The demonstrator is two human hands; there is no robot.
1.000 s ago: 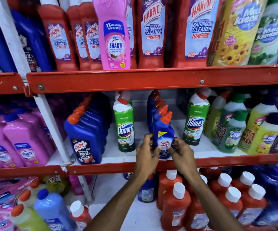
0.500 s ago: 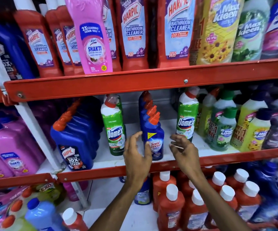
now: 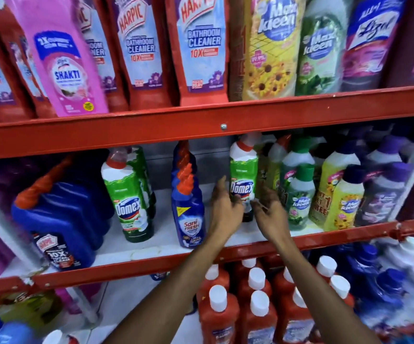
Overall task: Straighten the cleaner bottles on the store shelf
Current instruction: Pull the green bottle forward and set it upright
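On the middle red shelf (image 3: 250, 247) a green Domex bottle (image 3: 243, 175) stands upright right of centre. My left hand (image 3: 224, 209) is open just to its left, fingers spread by the label. My right hand (image 3: 270, 212) is open on its right, near the bottle's lower part; contact is unclear. A blue Sani Fresh bottle (image 3: 188, 214) stands upright left of my hands, heading a row of like bottles. Another green Domex bottle (image 3: 128, 199) stands further left.
Blue Harpic bottles (image 3: 59, 227) fill the shelf's left end, Max Kleen bottles (image 3: 300, 194) in green and yellow crowd the right. Tall Harpic bathroom cleaners (image 3: 201, 50) and a pink Shakti bottle (image 3: 61, 68) stand above. Red white-capped bottles (image 3: 225, 316) sit below my arms.
Both hands let go of the blue Sani Fresh bottle and moved right to either side of the right-hand green Domex bottle. The camera view has moved closer and to the right.
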